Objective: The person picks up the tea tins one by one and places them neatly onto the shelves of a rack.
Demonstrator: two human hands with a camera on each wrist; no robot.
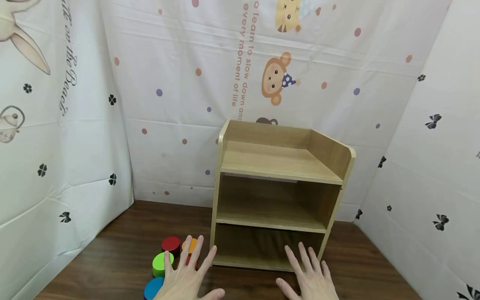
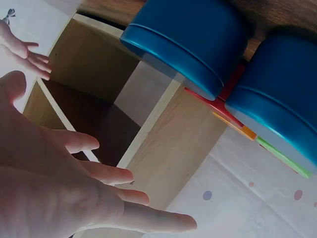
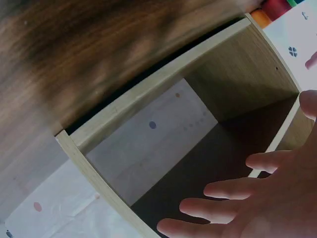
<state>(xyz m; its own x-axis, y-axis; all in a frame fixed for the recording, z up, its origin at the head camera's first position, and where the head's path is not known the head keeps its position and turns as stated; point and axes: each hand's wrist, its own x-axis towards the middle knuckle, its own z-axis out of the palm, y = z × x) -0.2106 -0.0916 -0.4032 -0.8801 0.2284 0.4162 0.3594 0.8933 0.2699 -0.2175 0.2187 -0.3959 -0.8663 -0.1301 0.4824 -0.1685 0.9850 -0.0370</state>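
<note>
My left hand (image 1: 183,277) is spread with straight fingers over the table's left part, holding nothing. Just beyond and beside it are several coloured cylinders: a blue one (image 1: 153,288), a light green one (image 1: 158,266), a dark red one (image 1: 171,244) and an orange one (image 1: 193,244). Part of another red piece (image 1: 191,261) shows between the fingers. Two blue cylinders (image 2: 190,39) stand out in the left wrist view, apart from the hand. My right hand (image 1: 311,279), also spread and holding nothing, is before the lower compartment of a light wooden shelf unit (image 1: 281,160).
The shelf unit has a top tray with raised sides and two compartments facing me. It stands on a dark wood-grain table (image 1: 112,250). Printed white cloth (image 1: 168,104) hangs behind and along both sides.
</note>
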